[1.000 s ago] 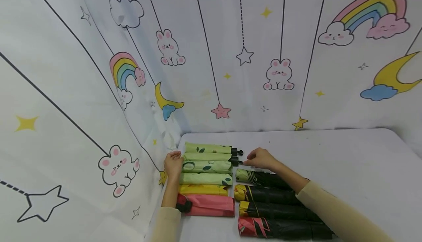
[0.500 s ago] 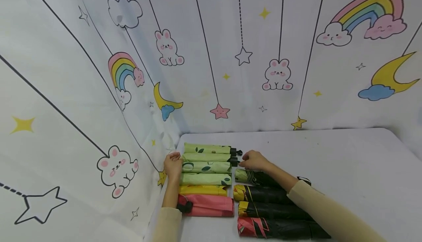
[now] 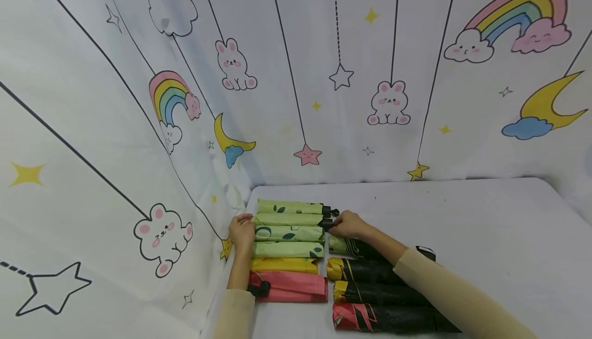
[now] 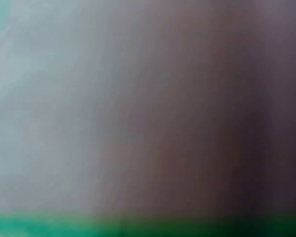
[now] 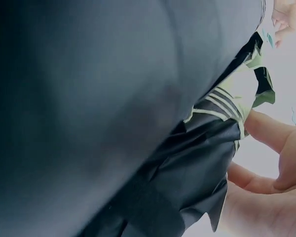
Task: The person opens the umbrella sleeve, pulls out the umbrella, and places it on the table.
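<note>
Folded umbrellas lie in two columns in the head view. In the left column are several light green umbrellas point(image 3: 289, 233), a yellow umbrella point(image 3: 284, 265) and a red umbrella point(image 3: 296, 286). My left hand point(image 3: 242, 231) rests at the left ends of the green ones, fingers loosely bent. At their other side, the fingertips of my right hand point(image 3: 350, 224) touch the black handle point(image 3: 326, 224) of the second green umbrella. The right wrist view shows thumb and finger apart beside a black umbrella with green stripes point(image 5: 202, 143). The left wrist view is mostly blurred.
The right column holds a black and green umbrella point(image 3: 342, 245), two black and yellow umbrellas point(image 3: 370, 293) and a black and red umbrella point(image 3: 393, 318), partly under my right sleeve point(image 3: 444, 287). A white table point(image 3: 499, 236) bears everything; a printed curtain point(image 3: 287, 72) hangs behind and at left.
My right hand has moved left, up to the black handle of the second green umbrella. The left hand has stayed at the left ends. The umbrellas look unmoved.
</note>
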`<state>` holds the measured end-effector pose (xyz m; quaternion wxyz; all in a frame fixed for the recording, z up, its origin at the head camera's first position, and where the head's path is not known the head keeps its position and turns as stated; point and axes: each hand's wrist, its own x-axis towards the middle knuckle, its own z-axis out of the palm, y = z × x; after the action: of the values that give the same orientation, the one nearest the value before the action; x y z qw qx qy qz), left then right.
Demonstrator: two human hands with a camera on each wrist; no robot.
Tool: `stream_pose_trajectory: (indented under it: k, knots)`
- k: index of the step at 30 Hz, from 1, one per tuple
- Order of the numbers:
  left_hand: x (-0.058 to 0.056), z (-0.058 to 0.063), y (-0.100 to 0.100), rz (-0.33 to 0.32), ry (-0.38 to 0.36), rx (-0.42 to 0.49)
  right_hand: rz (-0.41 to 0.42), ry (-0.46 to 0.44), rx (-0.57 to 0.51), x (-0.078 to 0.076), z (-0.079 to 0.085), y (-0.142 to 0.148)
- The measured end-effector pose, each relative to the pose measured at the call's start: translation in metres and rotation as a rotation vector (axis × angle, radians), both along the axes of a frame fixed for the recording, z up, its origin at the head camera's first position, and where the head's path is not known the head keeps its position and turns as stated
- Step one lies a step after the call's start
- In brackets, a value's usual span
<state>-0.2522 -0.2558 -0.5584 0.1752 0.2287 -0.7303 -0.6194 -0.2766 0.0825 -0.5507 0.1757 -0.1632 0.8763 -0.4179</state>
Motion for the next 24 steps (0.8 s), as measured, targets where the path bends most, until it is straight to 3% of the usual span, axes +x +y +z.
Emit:
stream_pose_trajectory:
  k: [4,18,24]
  knots:
    - [0.001,0.001,-0.001,-0.006,-0.006,-0.003,0.003,-0.051,-0.022,-0.002,0.003,-0.003]
    - [0.000,-0.002,-0.003,-0.012,-0.058,-0.038,-0.129,-0.184,-0.114,-0.005,0.004,-0.010]
    - [-0.002,-0.003,-0.004,-0.004,-0.068,-0.047,-0.226,-0.316,-0.280,-0.009,0.002,-0.011]
